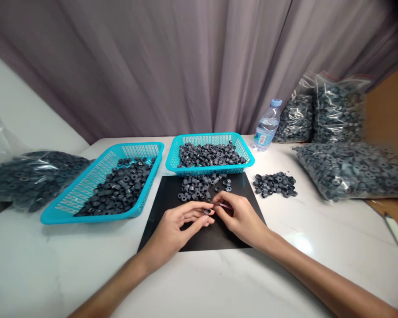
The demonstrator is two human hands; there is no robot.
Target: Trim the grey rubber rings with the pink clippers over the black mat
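Note:
Over the black mat point(212, 238), my left hand point(181, 225) pinches one small dark grey plastic ring point(206, 212) between thumb and fingers. My right hand point(239, 216) is closed round a slim tool point(223, 205) with a pinkish shaft and a dark, thin tip; its exact kind is too small to tell. The tool's tip is right by the ring at my left fingertips; whether they touch I cannot tell. Just beyond my hands, a loose heap of the same grey rings point(195, 187) lies on the mat's far part.
A blue basket of rings point(209, 171) stands behind the mat, another blue basket point(96, 218) to its left. A small ring pile point(274, 184) lies right of the mat. Clear bags of rings point(354, 170) point(36, 172) flank the white table point(212, 287). A water bottle point(267, 126) stands behind.

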